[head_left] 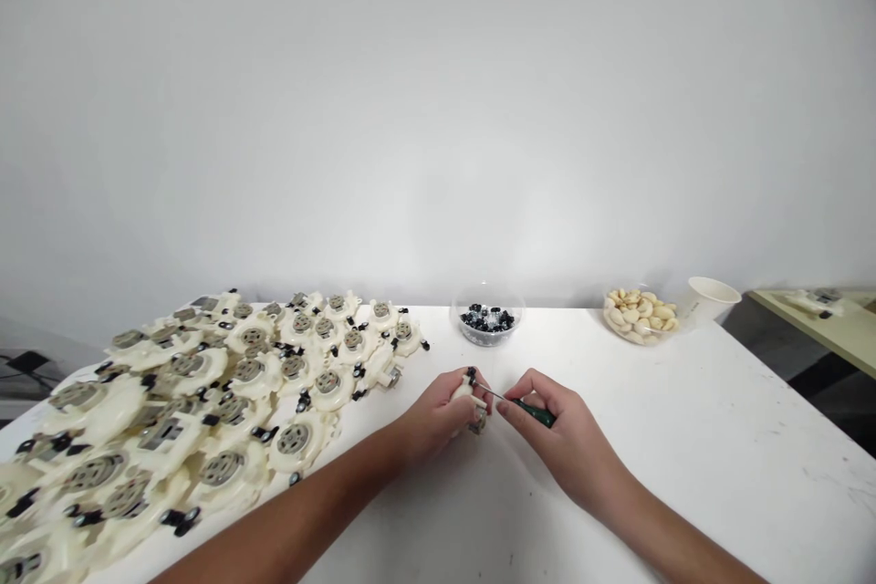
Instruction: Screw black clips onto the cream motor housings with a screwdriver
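Note:
My left hand [442, 411] is closed around a cream plastic part [465, 390] with a grey motor piece below and a small black piece on top. In my right hand [557, 424] is a screwdriver with a dark green handle [537, 412]. Its thin metal shaft points left, and the tip reaches the held part near my left fingertips. Whether the tip sits in a screw is too small to tell. Both hands are just above the white table, close together.
Many cream motor assemblies [223, 467] cover the table's left side. Behind my hands stands a clear bowl [487, 339] of small black pieces. Farther right are a clear bowl of cream pieces [640, 315] and a white cup [712, 297]. A wall rises behind the white table [684, 438].

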Demonstrator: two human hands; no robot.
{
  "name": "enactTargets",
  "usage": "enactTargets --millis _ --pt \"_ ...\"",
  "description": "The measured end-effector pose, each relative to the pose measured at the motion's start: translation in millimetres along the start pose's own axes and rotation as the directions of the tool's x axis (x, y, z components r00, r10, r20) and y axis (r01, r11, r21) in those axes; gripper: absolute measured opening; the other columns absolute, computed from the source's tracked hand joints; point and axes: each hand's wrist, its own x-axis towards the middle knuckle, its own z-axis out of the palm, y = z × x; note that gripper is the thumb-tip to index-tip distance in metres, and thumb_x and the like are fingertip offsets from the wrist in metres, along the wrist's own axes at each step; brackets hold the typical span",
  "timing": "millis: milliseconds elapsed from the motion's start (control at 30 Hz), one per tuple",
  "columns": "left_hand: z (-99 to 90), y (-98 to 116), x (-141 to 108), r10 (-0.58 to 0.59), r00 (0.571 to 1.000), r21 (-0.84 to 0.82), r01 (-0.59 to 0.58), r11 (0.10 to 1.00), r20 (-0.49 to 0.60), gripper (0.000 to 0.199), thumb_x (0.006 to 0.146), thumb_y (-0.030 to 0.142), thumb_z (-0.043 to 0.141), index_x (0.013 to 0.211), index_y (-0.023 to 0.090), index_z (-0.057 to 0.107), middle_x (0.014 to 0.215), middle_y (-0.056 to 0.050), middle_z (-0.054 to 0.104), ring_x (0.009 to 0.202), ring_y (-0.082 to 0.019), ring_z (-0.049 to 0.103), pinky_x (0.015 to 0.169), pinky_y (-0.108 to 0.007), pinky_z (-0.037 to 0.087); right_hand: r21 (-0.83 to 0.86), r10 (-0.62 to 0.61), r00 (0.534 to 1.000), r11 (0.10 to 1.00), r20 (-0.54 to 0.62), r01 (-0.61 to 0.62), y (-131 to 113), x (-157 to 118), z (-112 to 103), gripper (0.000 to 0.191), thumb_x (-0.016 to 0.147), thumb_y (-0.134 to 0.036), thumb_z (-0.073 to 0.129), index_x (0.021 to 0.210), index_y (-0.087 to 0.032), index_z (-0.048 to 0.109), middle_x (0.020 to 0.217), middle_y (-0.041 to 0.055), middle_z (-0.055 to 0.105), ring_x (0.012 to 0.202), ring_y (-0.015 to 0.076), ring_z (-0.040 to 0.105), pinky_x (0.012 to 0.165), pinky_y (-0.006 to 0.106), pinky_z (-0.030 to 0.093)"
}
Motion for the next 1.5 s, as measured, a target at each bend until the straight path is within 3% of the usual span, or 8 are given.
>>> enactTargets --millis 200,467,567,733,933,1133,1300,1500 --pt "-3.5 6 -3 0.009 1.000 0.042 -0.010 0.999 0.020 0.016 0.082 0.025 0.058 0.095 0.017 0.056 0.076 0.002 0.051 0.067 -0.013 0.044 0.059 -0.024 0.033 0.027 -0.004 1.000 1.000 0.002 0.004 1 4 0 0.032 0.092 -0.053 0.065 0.089 -0.021 0.063 0.062 -0.0062 0.045 0.058 0.0117 0.036 0.054 0.024 0.025" --pt "-12.5 4 -2 -0.036 0.996 -0.035 0.038 0.999 0.079 0.059 0.072 0.012 0.071 0.121 0.026 0.042 0.086 0.005 0.050 0.066 -0.010 0.044 0.058 -0.022 0.035 0.100 -0.049 0.998 0.994 -0.027 0.052 2 13 -14 0.035 0.089 -0.049 0.067 0.111 -0.022 0.062 0.084 -0.0003 0.064 0.074 0.0170 0.055 0.067 0.027 0.041" --pt "-11.6 -1 0 -0.049 0.999 -0.065 0.049 0.997 0.000 0.063 0.074 0.017 0.076 0.127 0.023 0.043 0.083 0.005 0.052 0.065 -0.010 0.046 0.058 -0.022 0.037 0.115 -0.046 0.997 0.992 -0.055 0.052 3 16 -19 0.037 0.090 -0.052 0.065 0.110 -0.022 0.062 0.083 -0.0007 0.063 0.073 0.0169 0.056 0.067 0.027 0.042" --pt "-11.2 -3 5 -0.041 0.988 -0.295 -0.004 0.956 -0.146 0.050 0.081 0.024 0.068 0.129 0.018 0.054 0.078 0.002 0.057 0.057 -0.009 0.047 0.052 -0.021 0.036 0.136 -0.006 0.999 0.991 -0.031 0.010 6 20 -20 0.044 0.088 -0.059 0.064 0.110 -0.021 0.062 0.078 -0.0008 0.061 0.060 0.0139 0.051 0.054 0.024 0.036" --pt "-18.4 -1 8 -0.123 0.980 -0.595 0.006 0.804 -0.156 0.047 0.086 0.041 0.052 0.128 0.022 0.052 0.115 -0.010 0.066 0.056 -0.012 0.052 0.037 -0.021 0.018 0.054 -0.108 0.992 0.992 -0.069 0.111 -2 11 -17 0.038 0.092 -0.057 0.060 0.108 -0.022 0.063 0.072 -0.0034 0.052 0.064 0.0145 0.047 0.059 0.025 0.038" --pt "-14.1 -1 2 -0.051 0.995 -0.503 0.001 0.864 -0.085 0.045 0.068 0.014 0.058 0.112 0.021 0.055 0.114 -0.005 0.061 0.062 -0.008 0.044 0.049 -0.021 0.026 -0.185 -0.252 0.966 0.954 -0.060 0.237 -4 2 -19 0.028 0.098 -0.047 0.055 0.111 -0.023 0.062 0.067 -0.0041 0.050 0.060 0.0150 0.047 0.057 0.027 0.039" --pt "-8.1 0 -3 -0.011 1.000 -0.387 0.001 0.922 -0.022 0.033 0.073 0.016 0.055 0.106 0.017 0.057 0.101 -0.004 0.060 0.058 -0.007 0.037 0.052 -0.024 0.024 -0.331 -0.420 0.907 0.857 -0.007 0.394 4 3 -17 0.019 0.099 -0.037 0.056 0.111 -0.026 0.066 0.091 0.0022 0.072 0.072 0.0172 0.063 0.065 0.028 0.047" --pt "-5.0 2 -2 -0.024 1.000 -0.280 0.025 0.960 0.006 0.026 0.075 0.019 0.059 0.101 0.017 0.057 0.082 0.002 0.052 0.057 -0.007 0.038 0.050 -0.023 0.024 -0.398 -0.516 0.856 0.781 0.025 0.482 6 2 -14 0.018 0.100 -0.028 0.057 0.115 -0.027 0.067 0.096 0.0019 0.075 0.077 0.0171 0.068 0.069 0.028 0.050"
